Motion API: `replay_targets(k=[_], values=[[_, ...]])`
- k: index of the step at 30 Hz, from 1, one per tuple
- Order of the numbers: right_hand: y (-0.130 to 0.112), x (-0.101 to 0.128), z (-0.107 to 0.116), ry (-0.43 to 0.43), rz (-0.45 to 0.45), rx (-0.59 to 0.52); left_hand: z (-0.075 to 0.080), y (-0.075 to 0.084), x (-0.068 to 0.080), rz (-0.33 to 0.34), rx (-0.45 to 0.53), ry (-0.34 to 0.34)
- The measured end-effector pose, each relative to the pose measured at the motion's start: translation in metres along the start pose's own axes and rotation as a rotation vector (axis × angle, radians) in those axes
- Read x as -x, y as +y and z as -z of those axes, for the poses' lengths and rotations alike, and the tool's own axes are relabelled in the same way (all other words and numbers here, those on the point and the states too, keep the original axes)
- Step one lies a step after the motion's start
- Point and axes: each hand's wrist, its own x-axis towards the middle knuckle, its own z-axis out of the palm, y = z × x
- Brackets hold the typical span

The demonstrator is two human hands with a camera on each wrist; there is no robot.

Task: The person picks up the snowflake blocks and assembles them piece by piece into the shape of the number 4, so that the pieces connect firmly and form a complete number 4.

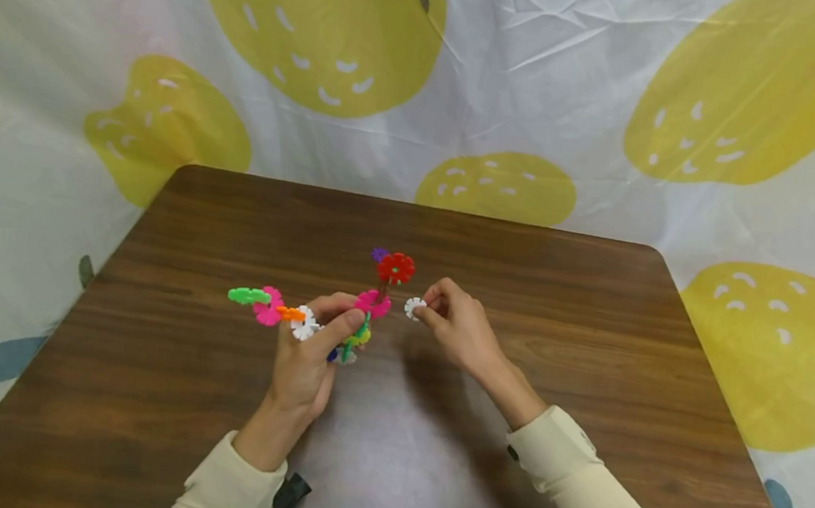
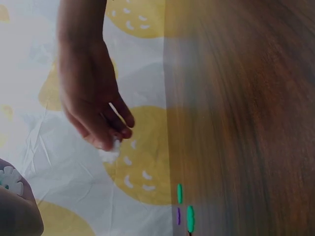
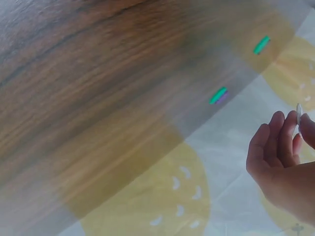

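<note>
My left hand [image 1: 336,328] grips a branching build of snowflake discs [image 1: 361,328] just above the brown table [image 1: 597,309]. One arm of the build runs left through a white disc [image 1: 305,324], an orange one [image 1: 289,313] and a pink one [image 1: 268,307] to a green disc [image 1: 247,296]. Another arm rises through a pink disc [image 1: 372,304] to a red disc [image 1: 396,268] and a purple one [image 1: 379,254]. My right hand [image 1: 422,310] pinches a single white disc [image 1: 414,308] close to the right of the pink one, not touching it. The left wrist view also shows that hand [image 2: 98,118] with the white disc [image 2: 112,147].
A white cloth with big yellow fruit prints [image 1: 546,94] hangs behind and around the table. The table's far edge [image 1: 421,203] lies beyond the hands. Cream sleeves [image 1: 578,475] cover both forearms.
</note>
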Motion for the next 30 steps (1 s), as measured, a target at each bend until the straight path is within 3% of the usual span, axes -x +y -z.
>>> replay_targets(k=[14,24,30], values=[[-0.030,0.019,0.019,0.039,0.083,-0.067,0.005,-0.001,-0.001,-0.003,-0.042,0.007],[-0.057,0.038,0.040,0.114,0.181,-0.075,0.005,-0.001,-0.001,-0.005,-0.036,0.005],[-0.098,0.053,0.054,0.133,0.192,-0.100,0.004,0.000,-0.001,-0.005,-0.045,-0.003]])
